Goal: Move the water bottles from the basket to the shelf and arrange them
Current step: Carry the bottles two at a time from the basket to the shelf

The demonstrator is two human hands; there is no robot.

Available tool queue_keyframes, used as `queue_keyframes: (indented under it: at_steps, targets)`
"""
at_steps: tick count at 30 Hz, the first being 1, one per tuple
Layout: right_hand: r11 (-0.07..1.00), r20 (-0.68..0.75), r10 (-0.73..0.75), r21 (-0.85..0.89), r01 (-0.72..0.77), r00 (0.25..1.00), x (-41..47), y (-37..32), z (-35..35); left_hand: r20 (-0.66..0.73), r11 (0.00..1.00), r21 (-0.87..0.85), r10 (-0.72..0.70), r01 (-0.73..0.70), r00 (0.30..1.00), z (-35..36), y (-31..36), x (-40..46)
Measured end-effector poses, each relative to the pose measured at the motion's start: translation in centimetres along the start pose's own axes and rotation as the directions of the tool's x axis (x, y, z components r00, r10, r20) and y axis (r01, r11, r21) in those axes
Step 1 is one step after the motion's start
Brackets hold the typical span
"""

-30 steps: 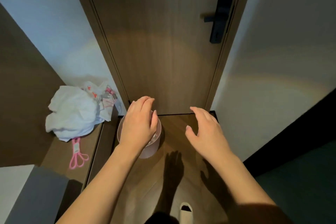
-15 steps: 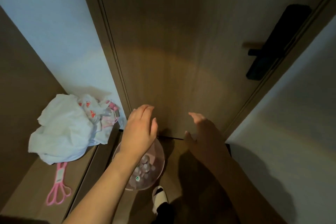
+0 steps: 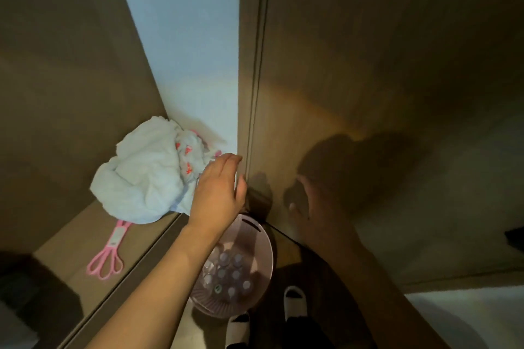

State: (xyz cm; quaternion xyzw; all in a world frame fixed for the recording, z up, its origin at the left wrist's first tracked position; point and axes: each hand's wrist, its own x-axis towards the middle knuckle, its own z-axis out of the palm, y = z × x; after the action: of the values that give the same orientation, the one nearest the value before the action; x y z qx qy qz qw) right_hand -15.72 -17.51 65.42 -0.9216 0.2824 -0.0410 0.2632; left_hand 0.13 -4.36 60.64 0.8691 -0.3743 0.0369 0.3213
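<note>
The round pink plastic basket (image 3: 262, 238) stands on the floor by the wooden door (image 3: 368, 65), with the clear water bottles with pale purple caps (image 3: 228, 272) upright inside it. The left hand (image 3: 218, 193) hovers above the basket's rim, fingers relaxed and holding nothing. The right hand (image 3: 317, 207), in shadow, is spread and empty. On the low wooden shelf (image 3: 65, 241) lie a crumpled white cloth (image 3: 141, 176) and a pink plastic clip (image 3: 109, 258).

Bottles in basket, on floor.
Round pink basket (image 3: 262, 238); water bottles (image 3: 226, 275) upright, caps up, clustered inside.
</note>
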Motion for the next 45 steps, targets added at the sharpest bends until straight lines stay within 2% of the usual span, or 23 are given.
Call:
queue_keyframes:
  at_steps: [7,14,18,25,32,35,37,40,43,45]
  targets:
    - [0.959,0.159,-0.278,-0.011,0.283,0.947,7.7,-0.4,2.0,-0.134,0.952,0.113,-0.268,0.283,0.954,0.4,-2.9,-1.1]
    - [0.845,0.365,-0.513,0.057,0.532,0.777,12.8,2.0,5.6,-0.251,0.806,0.174,-0.52,0.566,0.817,2.3,-2.1,-4.2]
    - [0.804,0.502,-0.545,0.086,0.588,0.671,14.4,3.1,8.0,-0.232,0.728,0.178,-0.622,0.662,0.748,4.3,-1.5,-7.2]
    - [0.812,0.601,-0.485,0.04,0.582,0.635,15.5,8.3,15.9,-0.116,0.622,0.158,-0.759,0.767,0.64,11.4,-4.8,-11.7]
    - [0.825,0.668,-0.431,0.02,0.564,0.607,16.2,17.1,33.1,0.012,0.635,0.16,-0.767,0.756,0.642,26.3,-15.0,-18.5]
    - [0.782,0.717,-0.428,-0.011,0.624,0.549,17.0,20.9,41.7,0.099,0.658,0.234,-0.748,0.716,0.656,33.2,-20.9,-21.5]
    - [0.71,0.751,-0.425,-0.07,0.701,0.505,17.6,23.4,47.1,0.176,0.693,0.293,-0.717,0.659,0.675,37.3,-24.5,-22.9]
    - [0.578,0.775,-0.484,-0.065,0.813,0.407,18.6,27.4,54.7,0.251,0.712,0.368,-0.696,0.598,0.673,42.1,-29.2,-24.0]
    - [0.605,0.81,-0.44,-0.052,0.794,0.388,19.4,29.5,59.3,0.302,0.741,0.413,-0.661,0.53,0.688,45.5,-32.8,-24.5]
    - [0.62,0.808,-0.448,-0.028,0.784,0.384,19.9,30.1,60.9,0.377,0.756,0.437,-0.645,0.487,0.664,47.0,-33.9,-24.2]
